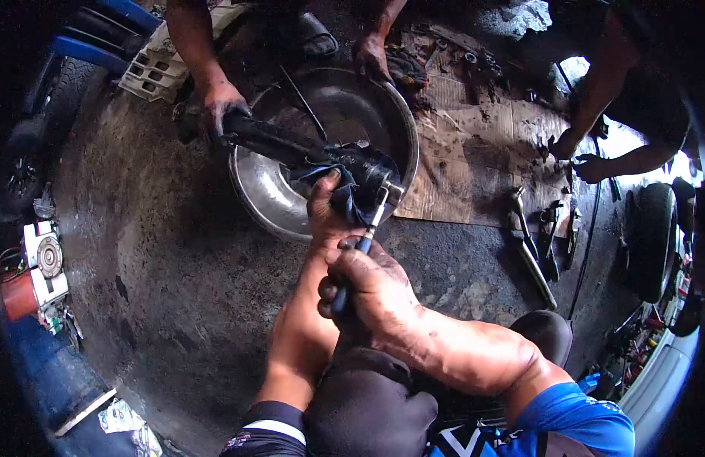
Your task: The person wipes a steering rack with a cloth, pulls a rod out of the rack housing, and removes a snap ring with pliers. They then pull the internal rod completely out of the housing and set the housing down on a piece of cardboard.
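My right hand (371,278) is wrapped round the dark handle of a ratchet wrench (377,213). The wrench's metal head meets the near end of a greasy black cylindrical part (280,141). A dark blue rag (345,194) lies against that part, and my left hand (330,209) grips the part through it, thumb on top. Another person's hand (221,103) holds the far end of the part. Below it stands a round metal basin (250,186), whose far rim that person's other hand (373,57) touches. A thin dark rod (303,103) leans in the basin.
Flattened cardboard (451,179) with dirty tools and parts lies right of the basin. A long metal bar (535,266) rests on the floor. At the right, another person's hands (577,160) work near the cardboard. A tire (653,244) stands at the far right.
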Demonstrator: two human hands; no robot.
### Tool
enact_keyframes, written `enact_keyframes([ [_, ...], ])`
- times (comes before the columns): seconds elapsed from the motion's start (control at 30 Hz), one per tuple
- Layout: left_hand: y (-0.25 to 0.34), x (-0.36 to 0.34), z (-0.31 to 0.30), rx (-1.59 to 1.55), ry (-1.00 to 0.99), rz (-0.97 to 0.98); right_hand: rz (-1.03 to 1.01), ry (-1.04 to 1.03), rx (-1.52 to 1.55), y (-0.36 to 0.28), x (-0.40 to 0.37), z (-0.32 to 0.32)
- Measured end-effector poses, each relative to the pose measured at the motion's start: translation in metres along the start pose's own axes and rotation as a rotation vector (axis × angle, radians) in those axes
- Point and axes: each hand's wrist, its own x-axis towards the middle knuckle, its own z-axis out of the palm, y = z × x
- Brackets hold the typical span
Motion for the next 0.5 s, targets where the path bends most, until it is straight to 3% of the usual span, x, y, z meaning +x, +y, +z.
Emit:
enact_keyframes([
  [0.03, 0.001, -0.004, 0.015, -0.015, -0.006, -0.057, -0.007, 0.000, 0.002, 0.003, 0.003, -0.011],
  [0.1, -0.004, -0.005, 0.029, 0.014, 0.002, 0.019, -0.342, -0.035, -0.431, 0.028, 0.021, -0.056],
  [0.13, -0.007, -0.004, 0.034, 0.042, 0.009, 0.102, -0.498, -0.053, -0.800, 0.034, 0.031, -0.086],
  [0.2, -0.008, 0.001, 0.037, 0.025, 0.003, 0.205, -0.642, -0.038, -1.090, 0.037, 0.050, -0.138],
  [0.23, -0.004, -0.001, 0.039, -0.008, -0.095, 0.154, -0.716, -0.025, -1.199, 0.033, 0.057, -0.155],
  [0.3, -0.002, -0.012, 0.049, 0.041, -0.076, 0.218, -0.718, 0.017, -1.164, 0.014, 0.077, -0.169],
  [0.33, 0.000, -0.017, 0.048, 0.047, -0.070, 0.215, -0.572, 0.054, -1.183, 0.011, 0.099, -0.192],
  [0.43, 0.008, -0.026, 0.049, -0.111, -0.224, 0.114, -0.749, 0.005, -1.508, -0.029, 0.092, -0.162],
  [0.47, 0.008, -0.027, 0.049, -0.084, -0.256, 0.117, -0.915, -0.143, -1.479, -0.033, 0.103, -0.165],
  [0.5, 0.009, -0.029, 0.050, -0.059, -0.288, 0.122, -0.916, -0.143, -1.479, -0.041, 0.104, -0.161],
])
